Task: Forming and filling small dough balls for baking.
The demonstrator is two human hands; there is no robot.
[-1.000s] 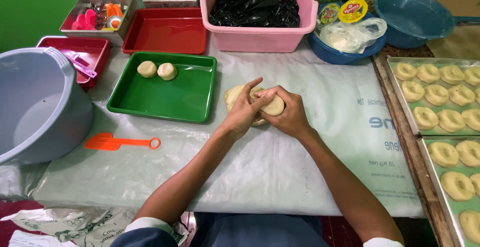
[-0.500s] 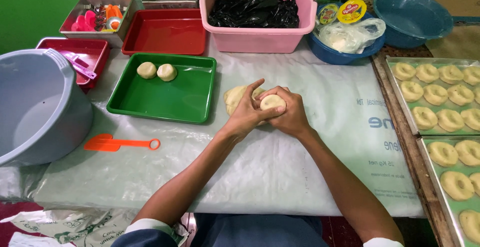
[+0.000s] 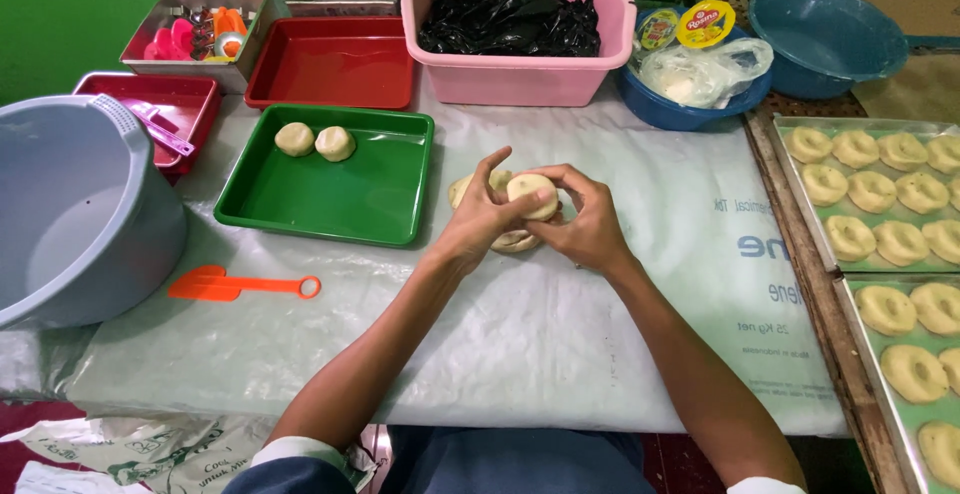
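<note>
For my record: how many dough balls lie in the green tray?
2. One dough ball and a second dough ball sit side by side near the far left corner of the green tray.

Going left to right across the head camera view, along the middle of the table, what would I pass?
Grey tub → green tray holding two dough balls → left hand → dough piece held by both hands → right hand → trays of ring-shaped dough.

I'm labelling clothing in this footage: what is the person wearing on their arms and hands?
Both hands, left hand and right hand, are bare: no gloves, rings or watch show. The forearms are uncovered. Near the bottom edge, white sleeve cuffs appear, rolled or pushed up, over dark blue clothing.
</note>
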